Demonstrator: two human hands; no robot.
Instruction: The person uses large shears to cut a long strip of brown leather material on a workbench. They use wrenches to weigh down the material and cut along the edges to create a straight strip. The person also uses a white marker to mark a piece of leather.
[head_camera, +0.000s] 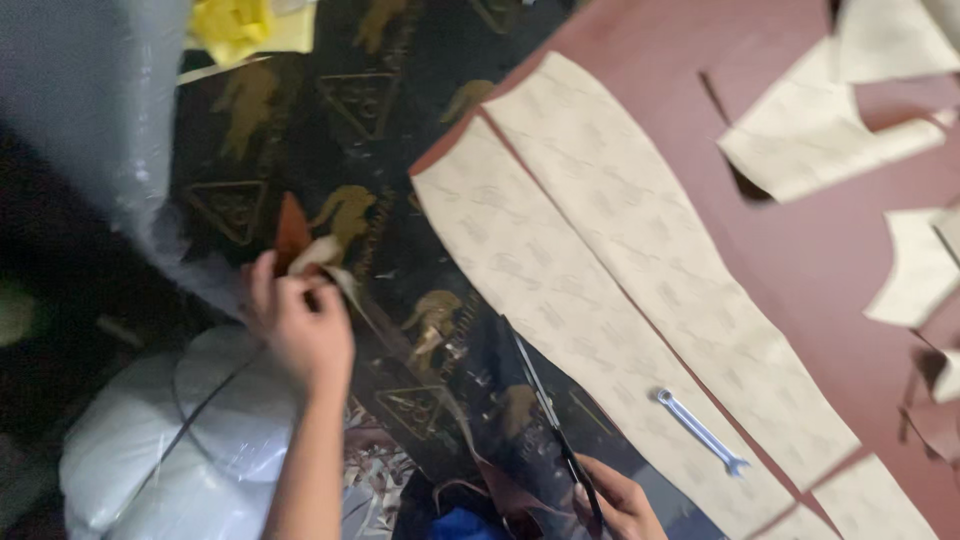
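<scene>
My left hand (300, 325) pinches a small scrap of reddish-brown material with a cream backing (305, 250), held up over a black sheet printed with gold figures (400, 170). At the bottom edge of the view, my right hand (620, 505) grips long black scissors (545, 400), whose blades point up and to the left along the edge of a long cream pattern piece (560, 280). That pattern piece lies on reddish-brown material (800, 250), beside a second long cream piece (660, 240).
A small silver wrench (700, 430) rests on the long cream piece. Several smaller cream pattern pieces (810, 130) lie at the upper right. White plastic-wrapped bundles (190, 440) sit at the lower left, and something yellow (235, 25) lies at the top.
</scene>
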